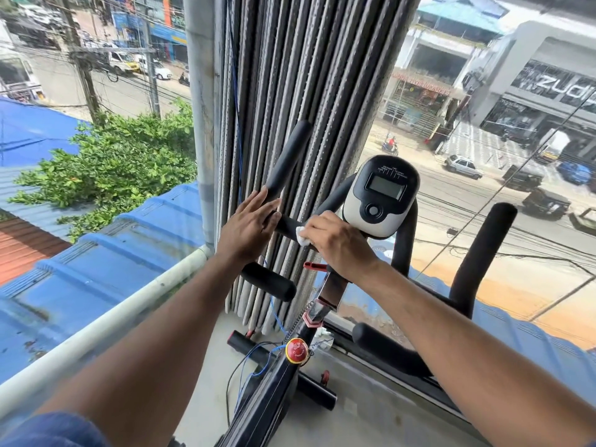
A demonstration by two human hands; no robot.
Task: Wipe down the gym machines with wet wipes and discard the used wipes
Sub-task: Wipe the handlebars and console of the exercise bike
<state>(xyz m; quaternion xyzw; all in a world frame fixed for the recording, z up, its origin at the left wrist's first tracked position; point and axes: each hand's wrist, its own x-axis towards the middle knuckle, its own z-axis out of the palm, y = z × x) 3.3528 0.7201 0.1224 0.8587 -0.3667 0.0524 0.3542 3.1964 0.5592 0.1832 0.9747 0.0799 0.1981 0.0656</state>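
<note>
So this is an exercise bike (290, 366) parked right in the corner of two big windows, with a bunch of grey vertical blinds (290, 91) gathered up behind it. The right hand (335, 243) has its fingers curled down over a small white wet wipe (301, 235), pressing it onto the black handlebar (287, 225) just left of the display console (380, 196), so the wipe's sitting on the bar's crosspiece, mostly hidden under the fingers. The left hand (248, 225) is flat, fingers straight and together, resting against the left foam grip (287, 159) where it bends upward, not wrapped round anything. Lower down the frame there's a red and yellow knob (296, 350) and some loose blue wire (258, 366) near the floor.
</note>
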